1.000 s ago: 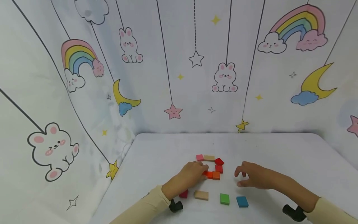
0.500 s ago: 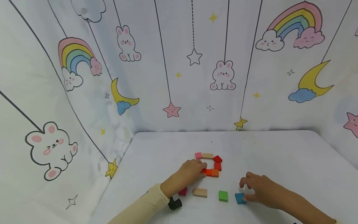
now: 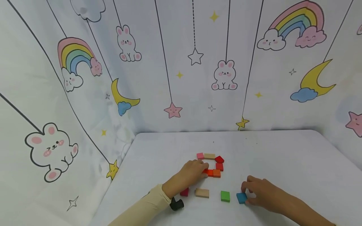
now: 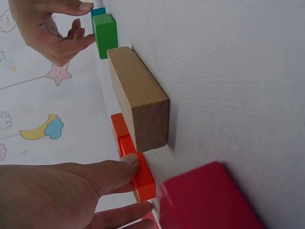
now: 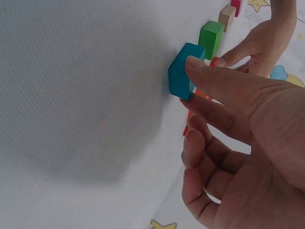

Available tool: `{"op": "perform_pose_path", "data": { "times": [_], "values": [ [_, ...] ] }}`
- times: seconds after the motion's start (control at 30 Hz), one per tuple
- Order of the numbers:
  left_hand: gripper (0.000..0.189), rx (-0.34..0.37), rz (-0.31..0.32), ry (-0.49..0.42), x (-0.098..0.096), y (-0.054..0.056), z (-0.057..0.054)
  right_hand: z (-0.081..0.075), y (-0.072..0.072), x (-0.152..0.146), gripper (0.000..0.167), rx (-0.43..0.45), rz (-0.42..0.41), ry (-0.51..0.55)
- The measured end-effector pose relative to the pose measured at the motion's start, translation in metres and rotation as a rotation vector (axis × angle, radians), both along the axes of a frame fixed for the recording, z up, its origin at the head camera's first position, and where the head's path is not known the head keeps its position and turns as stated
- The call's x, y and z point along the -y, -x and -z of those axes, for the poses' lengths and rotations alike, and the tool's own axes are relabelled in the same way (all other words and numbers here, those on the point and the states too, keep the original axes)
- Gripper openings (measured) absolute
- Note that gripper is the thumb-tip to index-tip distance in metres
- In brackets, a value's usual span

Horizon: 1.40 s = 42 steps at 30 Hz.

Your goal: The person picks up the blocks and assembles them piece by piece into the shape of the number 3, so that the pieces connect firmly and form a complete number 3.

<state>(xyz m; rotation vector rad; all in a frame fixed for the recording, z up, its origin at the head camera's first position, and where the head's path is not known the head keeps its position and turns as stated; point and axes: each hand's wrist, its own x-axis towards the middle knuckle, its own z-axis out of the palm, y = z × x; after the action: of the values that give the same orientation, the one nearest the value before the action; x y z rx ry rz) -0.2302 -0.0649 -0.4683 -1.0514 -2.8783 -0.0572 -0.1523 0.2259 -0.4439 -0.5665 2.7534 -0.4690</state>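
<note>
In the head view my left hand point(image 3: 193, 172) is at the left end of a lower row of orange blocks. The left wrist view has its thumb on the side of an orange-red block point(image 4: 144, 177) and the index finger behind, pinching it. A second orange block point(image 3: 216, 173) adjoins it. My right hand point(image 3: 264, 192) is at a blue block point(image 5: 183, 71) on the table, pinching it between thumb and index finger; its other fingers are curled. A green block point(image 3: 225, 196) lies just left of the blue one.
A pink block point(image 3: 200, 156), a wooden block point(image 3: 209, 156), a red pentagonal block point(image 3: 219, 159) and a red block point(image 3: 219, 167) continue the outline above the orange row. Nearer lie another wooden block point(image 3: 202, 193) and a dark red block point(image 3: 184, 191). A patterned curtain point(image 3: 152, 78) borders the table.
My right hand has come down toward the table's front, from beside the outline to the blue block, and now pinches it. The left hand stays at the orange-red block. The head view has shifted slightly.
</note>
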Motion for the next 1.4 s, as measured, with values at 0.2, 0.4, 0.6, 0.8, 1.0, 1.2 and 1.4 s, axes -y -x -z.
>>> {"op": "perform_pose_path", "data": {
  "times": [0.2, 0.4, 0.6, 0.8, 1.0, 1.2, 1.4],
  "values": [
    [0.026, 0.002, 0.004, -0.001, 0.0, 0.001, 0.0, 0.003, 0.005, 0.003, 0.028, -0.001, 0.016, 0.005],
    [0.027, 0.02, -0.002, -0.001, 0.0, 0.001, 0.003, 0.009, 0.013, 0.004, 0.028, -0.002, 0.051, 0.025],
    [0.027, 0.021, -0.005, -0.003, 0.0, 0.0, 0.003, 0.015, 0.022, 0.009, 0.029, -0.052, 0.066, 0.046],
    [0.028, 0.029, -0.013, 0.001, -0.001, -0.001, 0.001, 0.019, 0.028, 0.021, 0.027, -0.082, 0.062, 0.051],
    [0.03, 0.039, -0.027, 0.005, -0.001, -0.001, 0.0, 0.021, 0.035, 0.035, 0.029, -0.063, 0.111, 0.054],
    [0.03, 0.041, -0.033, 0.004, -0.001, 0.0, 0.001, 0.022, 0.038, 0.045, 0.031, -0.06, 0.113, 0.075],
    [0.027, 0.006, -0.01, 0.011, -0.001, 0.0, 0.002, 0.023, 0.039, 0.046, 0.032, -0.069, 0.127, 0.096]
  ]
}}
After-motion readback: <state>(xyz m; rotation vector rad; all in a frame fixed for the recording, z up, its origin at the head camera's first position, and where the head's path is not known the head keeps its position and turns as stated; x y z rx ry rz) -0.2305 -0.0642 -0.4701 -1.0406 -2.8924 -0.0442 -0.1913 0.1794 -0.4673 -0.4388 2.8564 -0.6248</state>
